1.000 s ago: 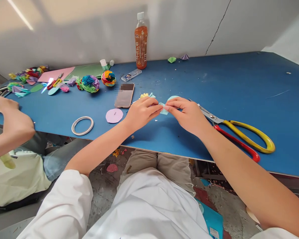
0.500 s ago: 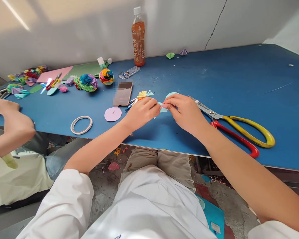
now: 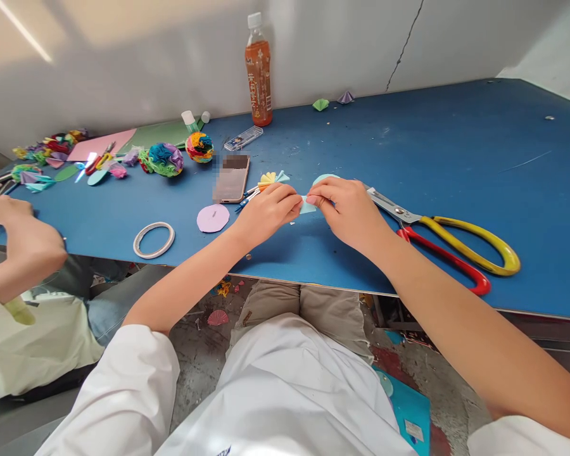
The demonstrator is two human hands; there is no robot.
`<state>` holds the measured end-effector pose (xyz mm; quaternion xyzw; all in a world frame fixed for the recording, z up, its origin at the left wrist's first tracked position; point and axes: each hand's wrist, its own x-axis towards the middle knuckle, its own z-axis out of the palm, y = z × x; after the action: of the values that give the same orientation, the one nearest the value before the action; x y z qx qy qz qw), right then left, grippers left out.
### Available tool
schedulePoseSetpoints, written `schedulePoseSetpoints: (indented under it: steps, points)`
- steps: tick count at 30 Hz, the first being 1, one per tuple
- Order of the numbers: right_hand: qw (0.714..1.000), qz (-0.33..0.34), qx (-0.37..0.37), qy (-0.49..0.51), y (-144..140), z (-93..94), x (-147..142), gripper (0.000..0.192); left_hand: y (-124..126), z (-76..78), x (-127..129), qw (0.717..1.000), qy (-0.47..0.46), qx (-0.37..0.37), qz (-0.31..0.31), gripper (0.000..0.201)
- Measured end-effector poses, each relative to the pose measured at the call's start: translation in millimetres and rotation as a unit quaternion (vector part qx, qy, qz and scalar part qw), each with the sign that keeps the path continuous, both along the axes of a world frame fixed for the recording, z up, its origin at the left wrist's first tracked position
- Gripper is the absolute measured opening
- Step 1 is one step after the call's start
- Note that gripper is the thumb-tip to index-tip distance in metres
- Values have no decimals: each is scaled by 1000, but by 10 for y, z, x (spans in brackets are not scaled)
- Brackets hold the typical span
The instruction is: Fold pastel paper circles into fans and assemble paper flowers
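Note:
Between my two hands is a small piece of light blue paper [image 3: 307, 206], pinched from both sides just above the blue table. My left hand [image 3: 274, 208] grips its left edge with closed fingertips. On the other side my right hand [image 3: 341, 204] pinches it between thumb and fingers, which hide part of it. Another light blue paper piece [image 3: 325, 178] shows behind the right hand. Folded yellow and blue paper fans [image 3: 273, 178] lie just beyond my left hand. Large scissors [image 3: 408, 218] with yellow and red handles rest right of my right hand, their blade tips partly hidden behind it.
Left of my hands lie a pink paper disc [image 3: 213, 218], a tape roll [image 3: 154, 240] and a phone [image 3: 232, 179]. A drink bottle [image 3: 258, 76] stands by the wall. Crinkled paper balls [image 3: 164, 158] sit further left. Another person's arm [image 3: 26, 240] rests at the far left.
The light blue paper between my fingers shows flatter and a little wider than before. Both hands stay nearly in place. The view has shifted slightly.

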<state>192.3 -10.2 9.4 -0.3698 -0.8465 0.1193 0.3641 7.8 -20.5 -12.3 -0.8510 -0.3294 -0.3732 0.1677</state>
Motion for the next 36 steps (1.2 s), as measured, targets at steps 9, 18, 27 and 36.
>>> schedulePoseSetpoints:
  steps: [9, 18, 27, 36]
  points:
    - [1000, -12, 12, -26, -24, -3, -1, 23, 25, -8, -8, 998, -9, 53, -11, 29]
    - [997, -21, 17, -73, -46, 1, 10, 27, -2, -9, -9, 999, -3, 42, -9, 29]
    - [997, -16, 19, -68, -33, -18, 12, 27, -2, 2, 5, 996, -17, 81, -19, 24]
    - [998, -21, 24, -53, -36, -9, -1, 25, -12, 10, 10, 995, -98, 12, -23, 16]
